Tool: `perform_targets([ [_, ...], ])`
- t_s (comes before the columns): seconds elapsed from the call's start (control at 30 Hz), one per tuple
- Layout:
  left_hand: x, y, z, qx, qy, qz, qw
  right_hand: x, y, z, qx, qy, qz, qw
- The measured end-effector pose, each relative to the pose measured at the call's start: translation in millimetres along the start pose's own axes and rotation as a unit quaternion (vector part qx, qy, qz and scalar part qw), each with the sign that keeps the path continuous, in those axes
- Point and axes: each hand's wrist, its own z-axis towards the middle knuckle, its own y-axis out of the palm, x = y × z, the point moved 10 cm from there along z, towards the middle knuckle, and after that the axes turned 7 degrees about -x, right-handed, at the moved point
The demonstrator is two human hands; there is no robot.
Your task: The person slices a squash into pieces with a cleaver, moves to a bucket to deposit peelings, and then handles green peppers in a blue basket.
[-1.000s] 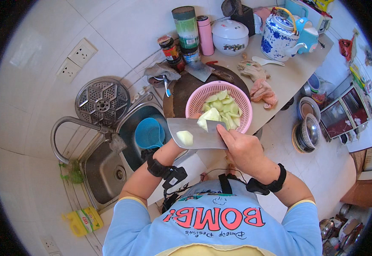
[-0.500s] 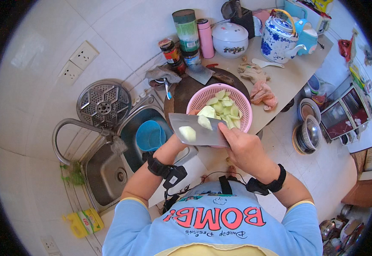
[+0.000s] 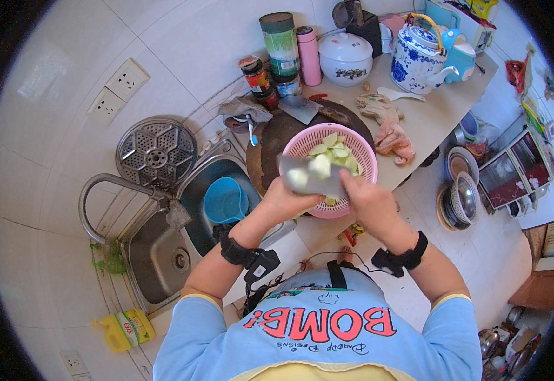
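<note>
The right hand (image 3: pixel 373 203) is closed around the right end of a broad cleaver (image 3: pixel 329 185), whose grey blade is blurred and held over the near part of a pink basket (image 3: pixel 370 159). The left hand (image 3: pixel 287 203) is at the blade's near left side, thumb pointing right; its fingers are partly hidden, so how far it is open and whether it holds anything cannot be told. Two pale pieces (image 3: pixel 320 166) show blurred against the blade. More light green slices (image 3: pixel 337 151) lie in the basket, which rests on a round dark board (image 3: pixel 267 146) on the bench (image 3: pixel 439 111).

Writing shows in several places. The blue shirt (image 3: pixel 226 336) carries large red lettering with smaller dark lines nearer the wearer, all upside down in this view. At the near left, a yellow jug (image 3: pixel 124 330) has a green label with small print. On the far side of the bench, a jar (image 3: pixel 256 76) has a red and orange label, and a tall green canister (image 3: pixel 280 44) has a pale printed patch low down. Right of the pink flask (image 3: pixel 309 57), a white lidded pot (image 3: pixel 347 58) bears a dark motif, too small to make out.
</note>
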Motion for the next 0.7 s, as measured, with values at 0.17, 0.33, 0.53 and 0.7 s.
perform_targets([
  [0.17,-35.9,9.5,-13.2,0.022,-0.306,-0.248,0.919,61.8,1.0,-7.3,0.03,0.129,0.113,0.985],
  [0.33,-43.5,26.6,-12.3,0.073,-0.255,-0.491,0.83,17.2,-22.5,-7.9,0.122,0.033,0.157,0.979],
  [0.53,-40.6,29.5,-18.3,0.099,-0.12,-0.702,0.695,-26.0,-20.4,-4.0,0.037,-0.019,0.08,0.996],
  [0.7,-26.1,18.6,-11.1,0.083,-0.244,-0.476,0.841,32.8,11.3,-7.5,0.07,0.068,0.101,0.99],
])
